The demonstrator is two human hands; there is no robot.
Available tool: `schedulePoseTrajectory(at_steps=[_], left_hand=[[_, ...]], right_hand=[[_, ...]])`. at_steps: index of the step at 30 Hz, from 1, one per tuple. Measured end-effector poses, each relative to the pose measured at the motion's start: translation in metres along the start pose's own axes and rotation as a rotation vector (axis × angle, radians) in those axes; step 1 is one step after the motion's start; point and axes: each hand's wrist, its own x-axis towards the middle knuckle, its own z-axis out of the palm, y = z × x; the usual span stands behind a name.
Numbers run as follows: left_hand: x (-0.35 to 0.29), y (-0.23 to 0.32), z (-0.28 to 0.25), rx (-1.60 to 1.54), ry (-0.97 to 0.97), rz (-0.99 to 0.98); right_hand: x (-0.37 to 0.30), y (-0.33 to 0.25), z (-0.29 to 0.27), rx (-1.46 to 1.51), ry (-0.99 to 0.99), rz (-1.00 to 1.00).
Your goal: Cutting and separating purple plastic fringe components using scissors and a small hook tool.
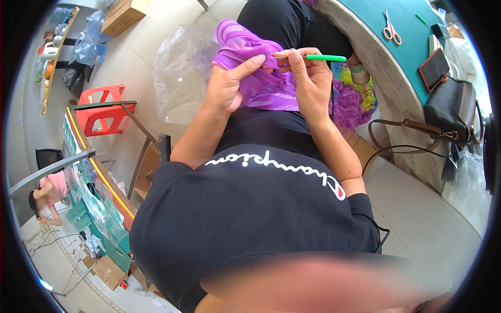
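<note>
left hand [229,86] pinches the soft, light purple crocheted strip piece [261,78] on the lap; right hand [308,78], just beside, grips the green-handled crochet hook [323,58]. limp work: best held near the hook tip.

two hands [229,86], one green-handled crochet hook [324,58], one purple crocheted piece [255,68], one pair of scissors [391,31], one phone [433,69], one brown handbag [451,107], one red stool [104,107], one clear plastic bag [180,73], one green surface [402,47].

Right of the hands, a green-topped curved table [402,31] carries pink-handled scissors [391,31], a red-edged phone [433,69] and a brown leather handbag [453,107].
</note>
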Motion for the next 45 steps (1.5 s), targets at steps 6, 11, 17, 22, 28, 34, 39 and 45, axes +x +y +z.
schedulePoseTrajectory(at_steps=[6, 11, 17, 22, 28, 34, 39, 45], left_hand=[[-0.004, -0.009, 0.002, 0.035, 0.025, 0.06], [-0.005, -0.01, 0.005, 0.077, 0.009, 0.089], [-0.007, -0.014, 0.01, 0.16, 0.032, 0.164], [0.005, 0.002, -0.005, 0.034, 0.108, 0.099], [0.037, 0.023, -0.073, -0.066, 0.181, 0.141], [0.057, 0.015, -0.094, -0.194, 0.267, 0.043], [0.057, 0.019, -0.094, -0.083, 0.296, 0.075], [0.035, 0.041, -0.074, 0.054, 0.058, -0.005]], right_hand=[[-0.004, -0.001, 0.0, -0.003, 0.038, -0.012], [-0.008, 0.001, 0.003, -0.084, 0.103, -0.079], [-0.002, 0.006, -0.004, -0.693, 0.061, -0.65], [0.009, -0.008, -0.049, -0.735, 0.364, -0.758], [-0.042, -0.121, -0.173, -1.009, 0.958, -0.918], [-0.145, -0.203, -0.283, -1.243, 1.306, -1.166], [-0.152, -0.209, -0.244, -1.2, 1.375, -0.906], [-0.107, -0.167, -0.194, -0.885, 0.347, 0.228]])
